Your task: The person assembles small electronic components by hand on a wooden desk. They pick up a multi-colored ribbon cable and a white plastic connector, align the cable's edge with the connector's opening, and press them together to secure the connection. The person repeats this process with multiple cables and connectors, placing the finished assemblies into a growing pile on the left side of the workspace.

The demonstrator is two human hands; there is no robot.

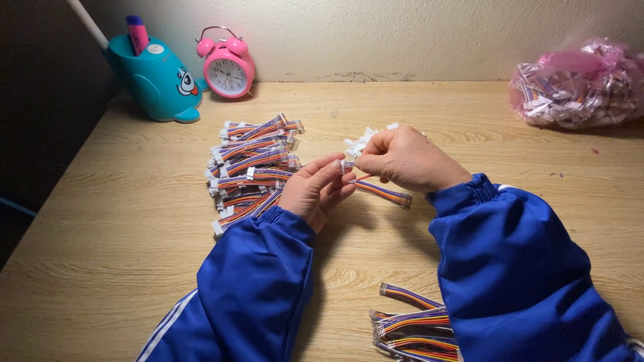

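Wooden desk point(134, 221) — both hands' fingers point(333, 167) pinch one striped ribbon cable point(382, 192).

Pink alarm clock point(228, 69) beside teal pen holder point(155, 79).

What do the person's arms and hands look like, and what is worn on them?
Both arms wear bright blue jacket sleeves with gathered elastic cuffs; the left sleeve shows white stripes along its side. The left hand and right hand are bare, with no gloves, rings or watch visible.
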